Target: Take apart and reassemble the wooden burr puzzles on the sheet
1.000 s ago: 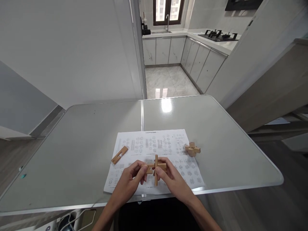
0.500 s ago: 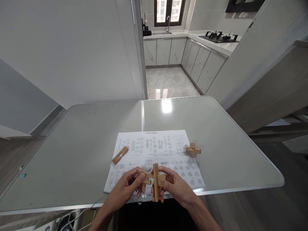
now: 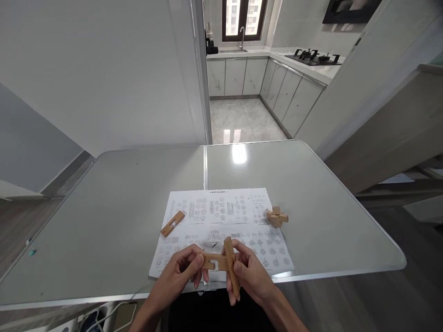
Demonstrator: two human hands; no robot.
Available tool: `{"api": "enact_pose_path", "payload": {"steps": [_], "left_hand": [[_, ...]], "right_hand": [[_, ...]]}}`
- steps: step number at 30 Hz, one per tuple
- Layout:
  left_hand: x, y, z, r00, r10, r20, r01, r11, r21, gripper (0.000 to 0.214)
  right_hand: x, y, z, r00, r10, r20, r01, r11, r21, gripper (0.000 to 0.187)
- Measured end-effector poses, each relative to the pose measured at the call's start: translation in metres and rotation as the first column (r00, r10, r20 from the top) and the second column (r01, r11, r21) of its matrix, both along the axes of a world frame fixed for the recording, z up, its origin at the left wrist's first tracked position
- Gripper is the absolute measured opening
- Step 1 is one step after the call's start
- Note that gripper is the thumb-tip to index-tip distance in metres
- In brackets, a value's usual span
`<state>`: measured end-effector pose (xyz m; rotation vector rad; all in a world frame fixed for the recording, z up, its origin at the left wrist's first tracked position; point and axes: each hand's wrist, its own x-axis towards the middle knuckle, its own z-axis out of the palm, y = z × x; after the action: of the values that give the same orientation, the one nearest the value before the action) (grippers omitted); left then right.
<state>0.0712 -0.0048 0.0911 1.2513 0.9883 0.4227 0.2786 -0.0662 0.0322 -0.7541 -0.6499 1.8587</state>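
Both bare hands are close together at the near edge of the pale grey surface [image 3: 114, 221], and each one is grasping wood. On the left part of a white paper sheet with printed diagrams [image 3: 194, 230] lies a flat brown wooden strip with a notch [image 3: 168, 229], untouched. Nearer and to the right, the left hand [image 3: 183, 267] pinches, between thumb and fingers, the left end of a flat light-brown wooden piece with a cut-out [image 3: 221, 263]. This piece extends to the right up to a narrow brown wooden bar [image 3: 231, 267], set crosswise and a little tilted, which the right hand [image 3: 254, 274] grips with the thumb at its right side. Farther right, a cluster of pale wooden blocks in cross shape [image 3: 276, 217] rests at the right edge of the sheet.

If the two held pieces are pushed while crooked, I think they could jam, or the thin wood beside the cut-out could crack. A loosened right grip could let the bar drop over the near edge.

The crossing is covered by the bar and fingers; I cannot tell whether the pieces are interlocked. The diagrams are too small to read, and the forearms are cut off below.
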Motion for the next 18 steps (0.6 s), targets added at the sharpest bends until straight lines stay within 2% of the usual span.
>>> {"api": "enact_pose_path", "payload": {"steps": [3,7,13,15,18], "left_hand": [[0.003,-0.001,0.002,0.999,-0.035,-0.006,0.035,0.999,-0.005,0.048],[0.005,-0.001,-0.002,0.999,-0.045,-0.019,0.045,0.999,-0.006,0.047],[0.008,-0.008,-0.001,0.998,-0.062,-0.026,0.063,0.997,0.033,0.045],[0.007,-0.009,0.000,0.997,-0.040,-0.069,0.047,0.994,0.099,0.044],[-0.001,-0.006,-0.005,0.985,0.114,-0.127,-0.087,0.975,0.202,0.048]], "right_hand": [[0.003,-0.002,-0.002,0.998,0.037,-0.045,-0.038,0.999,-0.021,0.073],[0.003,-0.006,-0.003,0.995,-0.095,-0.026,0.094,0.994,-0.057,0.068],[-0.002,-0.015,-0.013,0.989,-0.123,-0.087,0.115,0.989,-0.091,0.066],[0.002,-0.016,-0.013,0.962,-0.258,-0.089,0.250,0.964,-0.089,0.059],[0.018,-0.013,-0.005,0.848,-0.527,-0.044,0.523,0.848,-0.088,0.047]]}}
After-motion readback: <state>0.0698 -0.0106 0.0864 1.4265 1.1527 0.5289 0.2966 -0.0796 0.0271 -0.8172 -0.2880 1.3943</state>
